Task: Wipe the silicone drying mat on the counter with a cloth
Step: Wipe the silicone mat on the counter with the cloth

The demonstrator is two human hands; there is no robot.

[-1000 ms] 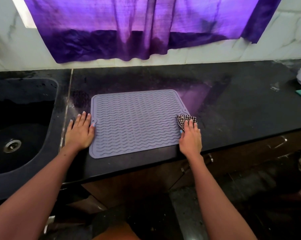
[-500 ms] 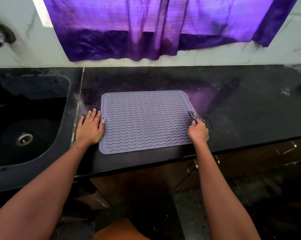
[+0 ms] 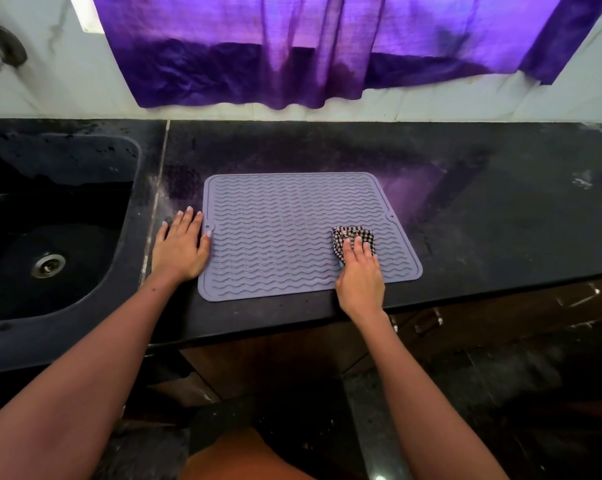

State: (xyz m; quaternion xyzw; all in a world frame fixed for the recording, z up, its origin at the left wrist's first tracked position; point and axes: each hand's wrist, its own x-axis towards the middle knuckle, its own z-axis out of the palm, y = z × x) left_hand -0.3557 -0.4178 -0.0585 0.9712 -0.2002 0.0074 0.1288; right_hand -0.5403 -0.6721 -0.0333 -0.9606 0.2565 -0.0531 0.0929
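Cloth (image 3: 354, 239) has come inward off the mat's 3 o'clock edge within the last second and now sits on the ribs at about 4 o'clock of the silicone mat (image 3: 292, 233), so wiping looks underway with most of the surface still to cover. The right hand (image 3: 360, 271) presses it down with fingers laid flat on top. The left hand (image 3: 181, 249) lies spread at the mat's 9 o'clock edge, steadying it. The mat is grey, rounded-cornered, with wavy raised ridges; the cloth is checked and bunched; the counter (image 3: 483, 220) is dark, speckled stone.
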